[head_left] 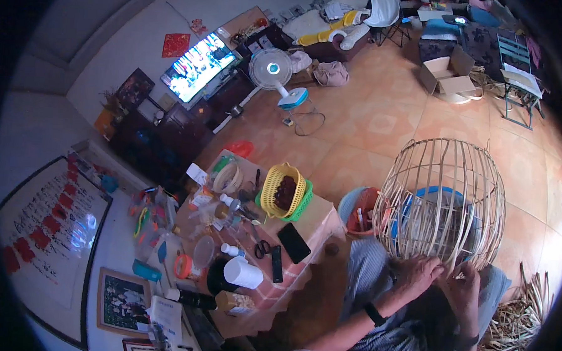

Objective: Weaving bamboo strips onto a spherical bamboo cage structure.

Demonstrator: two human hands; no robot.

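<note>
Both hands worked at the near rim of a half-woven bamboo cage (pixel 442 198) propped on the person's lap: the left hand (pixel 420 273) curled over its lower ribs, the right hand (pixel 463 285) pinched what looked like a thin strip, though the fingertips were too small to read surely. The weaving seemed midway; the next pass probably called for threading between close-set ribs. A crowded low table (pixel 316 222) pressed in on the left, loose strips (pixel 518 317) lay right, open tiled floor (pixel 383 123) beyond.

Soft, even daylight, fairly sharp centre, glowing television (pixel 197 65), black fisheye vignette bending the edges.
</note>
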